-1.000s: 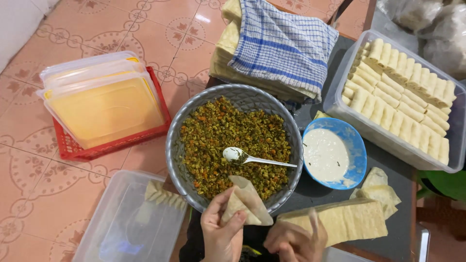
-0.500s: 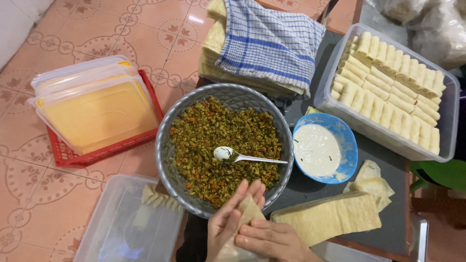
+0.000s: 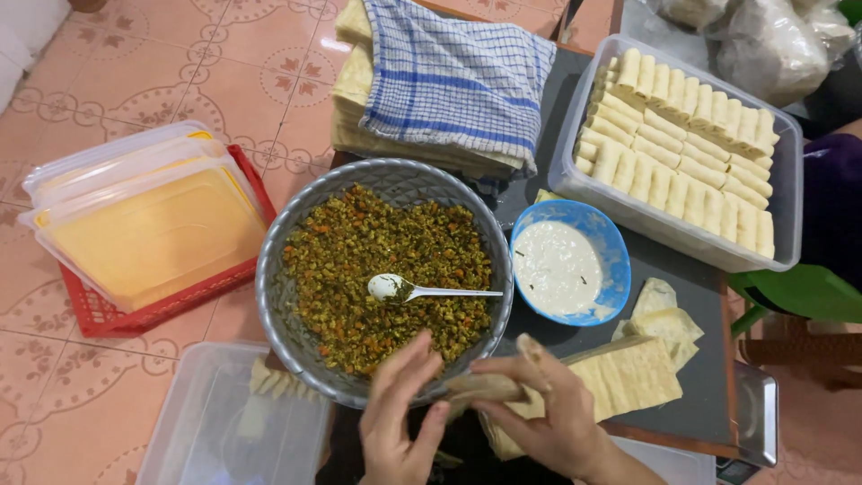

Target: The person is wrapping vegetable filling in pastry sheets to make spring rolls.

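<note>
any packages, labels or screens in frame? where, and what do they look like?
No labels or screens.
Plastic bags: top right corner, clear, crumpled, contents unclear.
Lids: left, stacked in a red crate, translucent, rectangular.
Tub: right, clear, rectangular, rows of pale rolls.

Left hand (image 3: pixel 401 422) and right hand (image 3: pixel 548 413), both bare: no gloves, rings, watch or bracelets visible. Short, unpainted nails on the fingers. Right wrist and start of forearm uncovered, no sleeve reaching into view. Left wrist cut off by lower frame edge.
</note>
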